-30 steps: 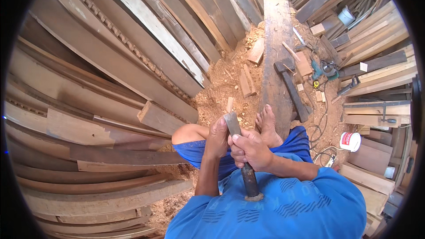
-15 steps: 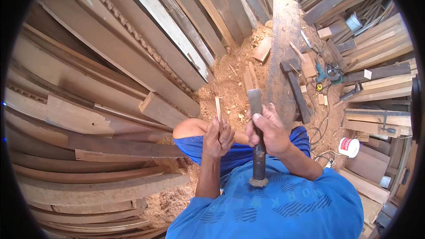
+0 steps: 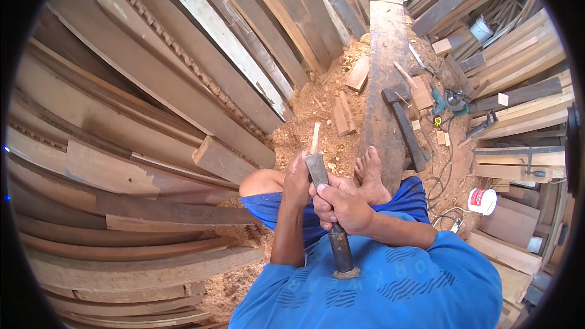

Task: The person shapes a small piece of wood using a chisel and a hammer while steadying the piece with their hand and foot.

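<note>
Head view: right hand [image 3: 342, 206] grips chisel [image 3: 328, 213]; left hand [image 3: 297, 181] pinches stick [image 3: 314, 139].

The floor [image 3: 304, 128] is bare earth thick with reddish sawdust and chips. A long dark beam [image 3: 384, 85] lies on it, running away from the person, whose bare foot [image 3: 370, 176] rests on its near end. Left of the beam, short offcut blocks [image 3: 343, 116] lie in the sawdust, and past them long planks [image 3: 201, 55] lie stacked side by side. Against the beam's right edge lies a dark wooden mallet [image 3: 405, 122]. Further right of the beam sit a teal power tool [image 3: 448, 100], a black cable [image 3: 442, 183] and a small white tub [image 3: 482, 201].
</note>
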### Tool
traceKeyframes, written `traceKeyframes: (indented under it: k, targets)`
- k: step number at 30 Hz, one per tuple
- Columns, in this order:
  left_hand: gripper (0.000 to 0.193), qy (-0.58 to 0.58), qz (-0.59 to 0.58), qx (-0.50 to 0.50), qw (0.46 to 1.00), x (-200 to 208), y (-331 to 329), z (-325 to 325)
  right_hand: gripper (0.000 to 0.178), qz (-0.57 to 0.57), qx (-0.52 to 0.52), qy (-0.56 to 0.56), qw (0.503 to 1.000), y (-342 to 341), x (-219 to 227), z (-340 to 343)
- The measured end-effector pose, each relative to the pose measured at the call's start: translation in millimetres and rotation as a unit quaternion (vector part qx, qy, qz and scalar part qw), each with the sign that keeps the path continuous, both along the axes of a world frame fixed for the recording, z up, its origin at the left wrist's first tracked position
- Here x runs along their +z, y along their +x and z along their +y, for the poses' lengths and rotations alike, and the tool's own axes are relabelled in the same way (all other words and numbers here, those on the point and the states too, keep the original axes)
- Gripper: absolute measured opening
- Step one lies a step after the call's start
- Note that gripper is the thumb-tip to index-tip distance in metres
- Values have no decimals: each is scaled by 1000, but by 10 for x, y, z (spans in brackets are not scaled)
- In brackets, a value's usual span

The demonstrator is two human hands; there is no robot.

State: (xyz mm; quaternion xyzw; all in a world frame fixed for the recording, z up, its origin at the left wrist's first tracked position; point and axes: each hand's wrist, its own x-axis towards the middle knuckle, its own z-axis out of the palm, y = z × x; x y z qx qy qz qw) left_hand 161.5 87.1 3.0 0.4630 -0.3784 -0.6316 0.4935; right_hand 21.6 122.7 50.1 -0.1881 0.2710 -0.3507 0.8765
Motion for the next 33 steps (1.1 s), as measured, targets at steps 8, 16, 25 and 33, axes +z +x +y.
traceKeyframes:
  k: [8,16,25,33]
  targets:
    - [46,71,-5,-102,992,-160,-249,860,17,50,-80,-106,990,-344,339,86]
    - [36,6,172,54,984,-54,-94,149,14,54,-97,-29,993,-242,58,-148]
    - [34,-16,93,19,995,-71,-108,-133,12,-5,-30,19,999,-121,36,-111]
    - [35,-40,-66,-26,997,100,-56,-4,14,2,2,15,1000,-85,14,38]
